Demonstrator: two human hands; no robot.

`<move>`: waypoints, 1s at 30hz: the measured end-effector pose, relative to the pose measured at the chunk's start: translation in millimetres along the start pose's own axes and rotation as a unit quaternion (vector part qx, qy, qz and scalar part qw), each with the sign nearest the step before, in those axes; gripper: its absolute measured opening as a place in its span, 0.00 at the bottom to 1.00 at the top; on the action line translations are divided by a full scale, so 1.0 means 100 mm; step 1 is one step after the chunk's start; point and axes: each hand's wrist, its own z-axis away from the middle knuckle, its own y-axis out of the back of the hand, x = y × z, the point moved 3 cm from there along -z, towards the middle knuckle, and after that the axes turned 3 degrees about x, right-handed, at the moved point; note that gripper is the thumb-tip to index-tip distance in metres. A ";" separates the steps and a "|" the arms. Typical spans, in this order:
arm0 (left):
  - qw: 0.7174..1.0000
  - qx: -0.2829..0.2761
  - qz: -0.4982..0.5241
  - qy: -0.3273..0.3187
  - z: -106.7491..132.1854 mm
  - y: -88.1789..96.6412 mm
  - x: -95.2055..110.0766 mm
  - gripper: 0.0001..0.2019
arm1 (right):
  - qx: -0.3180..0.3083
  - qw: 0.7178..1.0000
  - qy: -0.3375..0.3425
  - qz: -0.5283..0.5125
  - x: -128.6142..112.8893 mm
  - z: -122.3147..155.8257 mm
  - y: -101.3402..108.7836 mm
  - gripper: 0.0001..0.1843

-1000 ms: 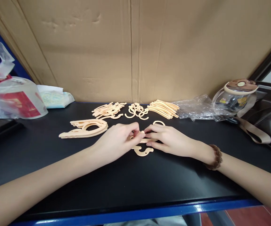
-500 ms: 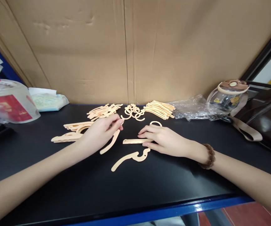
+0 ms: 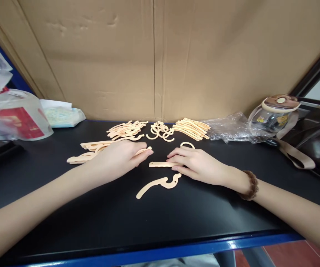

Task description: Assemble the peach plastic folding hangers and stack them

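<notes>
My left hand (image 3: 118, 158) lies low over a stack of peach hanger parts (image 3: 78, 158), fingers closed on a curved peach piece (image 3: 145, 150) whose tip shows at the fingertips. Beside it, my right hand (image 3: 198, 165) holds the right end of a straight peach bar (image 3: 161, 164) against the black table (image 3: 176, 215). A curved piece with a hook end (image 3: 160, 184) lies loose just in front of both hands. A small ring-shaped part (image 3: 187, 144) sits behind the right hand.
Along the back lie a pile of curved pieces (image 3: 126, 129), a heap of hooks (image 3: 161, 131) and a pile of bars (image 3: 193, 129). Crumpled plastic wrap (image 3: 232, 128), a lidded bottle (image 3: 276, 113) and a dark bag (image 3: 315, 137) sit right; a plastic bag (image 3: 12, 115) and tissue pack (image 3: 62, 113) sit left. A cardboard wall (image 3: 154, 55) stands behind.
The hands, together over the parts a second ago, separated. My left hand took a curved piece left and lowered it toward the stack. My right hand stayed on the straight bar.
</notes>
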 end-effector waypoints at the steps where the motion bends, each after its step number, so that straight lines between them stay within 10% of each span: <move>1: 1.000 -0.001 -0.010 -0.004 0.01 0.02 0.01 0.23 | 0.003 1.000 -0.003 -0.003 0.00 0.00 0.00 0.13; 10: 0.995 0.067 0.045 -0.061 0.03 0.05 0.06 0.18 | 0.023 0.999 -0.044 -0.010 0.01 -0.01 0.01 0.12; 30: 0.996 0.043 0.070 0.041 0.01 -0.20 0.03 0.24 | 0.042 0.997 -0.065 0.015 0.02 0.00 0.00 0.10</move>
